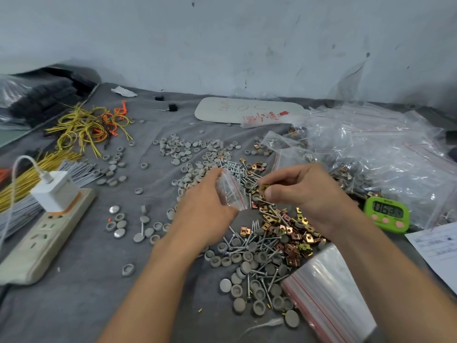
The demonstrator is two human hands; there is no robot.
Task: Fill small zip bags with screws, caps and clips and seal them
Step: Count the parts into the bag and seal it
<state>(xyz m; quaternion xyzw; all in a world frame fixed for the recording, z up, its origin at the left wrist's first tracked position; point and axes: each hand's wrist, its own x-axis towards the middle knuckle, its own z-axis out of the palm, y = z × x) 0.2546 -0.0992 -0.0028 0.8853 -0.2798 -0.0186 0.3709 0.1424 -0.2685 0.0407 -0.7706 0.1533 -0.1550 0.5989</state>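
Note:
My left hand [205, 209] grips a small clear zip bag [231, 191] with a red seal strip; screws show inside it. Just to its right, my right hand [306, 194] pinches a brass-coloured clip [264, 188] between thumb and fingers, close to the bag's mouth. Below both hands lies a mixed heap: silver screws [249, 240], brass and copper clips [291, 231] and grey round caps [249, 263]. More grey caps [188, 151] are spread farther back. A stack of flat zip bags [329, 293] lies at the front right.
A power strip [37, 238] with a white charger [55, 191] sits at the left, next to yellow and grey wire ties [37, 169]. A green timer [387, 214] and a heap of filled bags [383, 154] are at the right. A paper sheet [437, 248] lies at the right edge.

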